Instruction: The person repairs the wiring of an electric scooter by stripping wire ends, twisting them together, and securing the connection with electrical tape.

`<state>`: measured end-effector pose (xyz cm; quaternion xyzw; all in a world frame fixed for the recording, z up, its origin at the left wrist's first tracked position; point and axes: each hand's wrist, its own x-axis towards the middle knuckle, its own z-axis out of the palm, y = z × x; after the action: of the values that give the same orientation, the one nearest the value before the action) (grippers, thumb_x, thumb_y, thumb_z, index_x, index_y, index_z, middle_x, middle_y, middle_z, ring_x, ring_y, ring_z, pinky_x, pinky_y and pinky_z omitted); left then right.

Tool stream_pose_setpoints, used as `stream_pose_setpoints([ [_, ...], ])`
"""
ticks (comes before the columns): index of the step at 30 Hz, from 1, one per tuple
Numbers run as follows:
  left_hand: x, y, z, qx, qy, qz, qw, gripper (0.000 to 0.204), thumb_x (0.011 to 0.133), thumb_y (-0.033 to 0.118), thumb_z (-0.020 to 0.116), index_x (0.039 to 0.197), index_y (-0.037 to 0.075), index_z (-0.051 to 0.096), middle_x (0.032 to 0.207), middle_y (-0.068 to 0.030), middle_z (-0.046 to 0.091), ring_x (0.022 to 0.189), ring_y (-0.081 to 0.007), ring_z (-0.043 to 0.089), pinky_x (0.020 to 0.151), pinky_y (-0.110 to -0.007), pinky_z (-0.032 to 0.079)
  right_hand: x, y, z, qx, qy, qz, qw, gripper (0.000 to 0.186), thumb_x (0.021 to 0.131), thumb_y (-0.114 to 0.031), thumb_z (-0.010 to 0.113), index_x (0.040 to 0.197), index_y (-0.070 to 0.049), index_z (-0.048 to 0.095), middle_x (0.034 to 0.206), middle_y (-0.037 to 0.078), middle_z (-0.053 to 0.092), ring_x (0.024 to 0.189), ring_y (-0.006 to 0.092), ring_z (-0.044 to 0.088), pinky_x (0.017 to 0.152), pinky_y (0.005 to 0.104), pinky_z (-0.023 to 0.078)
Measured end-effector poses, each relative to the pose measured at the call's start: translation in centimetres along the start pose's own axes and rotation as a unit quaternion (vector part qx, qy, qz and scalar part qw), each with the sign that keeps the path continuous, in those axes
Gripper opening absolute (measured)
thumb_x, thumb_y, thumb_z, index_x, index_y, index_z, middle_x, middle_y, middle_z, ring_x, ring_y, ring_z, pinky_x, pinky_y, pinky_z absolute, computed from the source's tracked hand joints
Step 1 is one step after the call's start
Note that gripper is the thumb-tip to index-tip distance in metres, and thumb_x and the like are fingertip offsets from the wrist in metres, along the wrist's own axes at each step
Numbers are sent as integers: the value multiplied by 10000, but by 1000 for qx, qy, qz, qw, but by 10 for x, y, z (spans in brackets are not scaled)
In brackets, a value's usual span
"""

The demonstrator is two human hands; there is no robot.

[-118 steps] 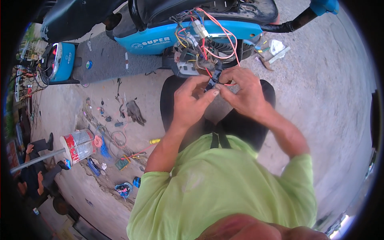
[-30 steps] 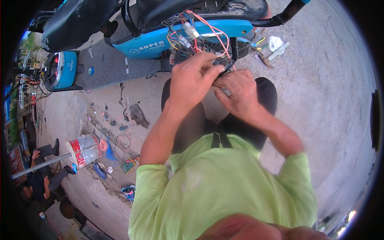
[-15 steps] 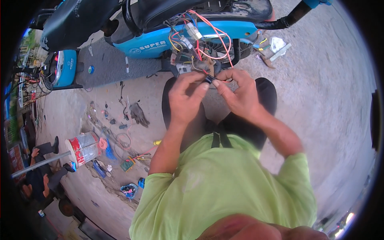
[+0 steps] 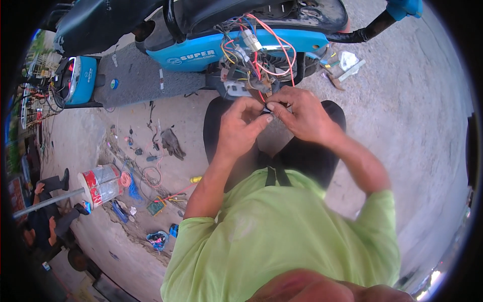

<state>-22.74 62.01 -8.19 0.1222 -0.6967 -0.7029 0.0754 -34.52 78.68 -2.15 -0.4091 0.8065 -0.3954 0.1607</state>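
Both hands meet in front of the open wiring of a blue electric scooter (image 4: 191, 56). Pinched between the thumb and fingers of my left hand (image 4: 236, 127) is a wire end covered by a short black piece (image 4: 266, 110). My right hand (image 4: 307, 115) pinches the same black piece from the other side, its thumb almost against the left fingertips. Whether that piece is tape or a sleeve cannot be made out. Red wires (image 4: 261, 95) run up from it into the harness. Above hang a white plug connector (image 4: 251, 41) and a loop of pink wire (image 4: 294, 58).
A hammer (image 4: 346, 76) lies on the ground to the right, beside a white scrap (image 4: 349, 60). Left on the ground are a dark glove (image 4: 172, 143), a multimeter (image 4: 156, 205), a red-and-white drum (image 4: 100, 186) and loose wires. Another person (image 4: 48, 206) is at far left.
My hands have shifted slightly downward and closer together, and the fingers now cover more of the black piece. The whole view has moved a little.
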Motion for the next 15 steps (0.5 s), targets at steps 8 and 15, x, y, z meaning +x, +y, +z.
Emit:
stream_pose_setpoints([
  [8, -17, 15, 9, -77, 26, -66, 995, 248, 897, -15, 763, 1084, 10, 603, 873, -22, 642, 712, -72, 589, 609, -234, 475, 0, 5, 11, 14, 25, 16, 999, 177, 961, -139, 685, 1028, 23, 711, 950, 199, 703, 868, 369, 694, 784, 438, 542],
  [15, -9, 17, 7, 12, -30, -97, 995, 143, 935, 88, 738, 1028, 12, 660, 844, -17, 640, 712, -80, 582, 633, -282, 490, 5, 8, 4, 102, -45, 55, 992, 167, 977, -137, 697, 1029, 21, 700, 939, 140, 706, 846, 229, 674, 784, 370, 530],
])
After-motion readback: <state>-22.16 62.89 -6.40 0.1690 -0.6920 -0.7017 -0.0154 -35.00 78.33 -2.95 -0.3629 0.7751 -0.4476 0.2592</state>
